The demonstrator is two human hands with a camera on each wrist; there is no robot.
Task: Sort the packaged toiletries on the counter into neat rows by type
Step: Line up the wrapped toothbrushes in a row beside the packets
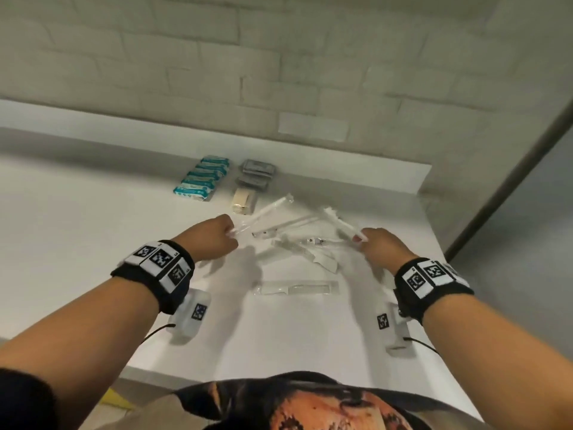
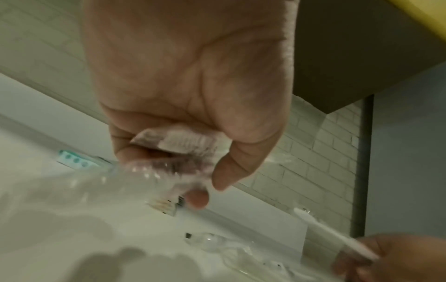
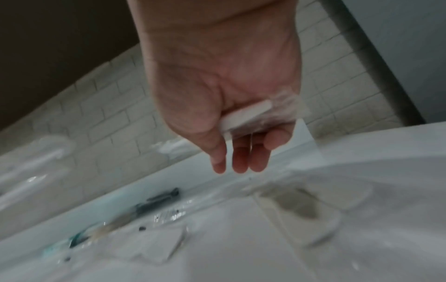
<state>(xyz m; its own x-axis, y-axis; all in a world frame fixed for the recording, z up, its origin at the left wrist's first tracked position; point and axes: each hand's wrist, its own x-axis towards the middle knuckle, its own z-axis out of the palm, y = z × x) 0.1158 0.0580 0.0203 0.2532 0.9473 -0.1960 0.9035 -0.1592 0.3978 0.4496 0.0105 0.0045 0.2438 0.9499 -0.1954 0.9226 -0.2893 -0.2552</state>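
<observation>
My left hand pinches the near end of a clear-wrapped white toothbrush that points away toward the wall. In the left wrist view the crinkled wrapper sits between thumb and curled fingers. My right hand grips the handle of a second wrapped toothbrush, and the white handle crosses its palm. Between the hands lies a loose pile of clear-wrapped items. A wrapped comb lies alone nearer me. At the back, teal packets and grey packets stand in rows, with a beige packet in front of the grey ones.
The white counter ends at a low ledge below a brick-tiled wall. Its right edge drops off beside a dark post. The counter's near edge runs just in front of my body.
</observation>
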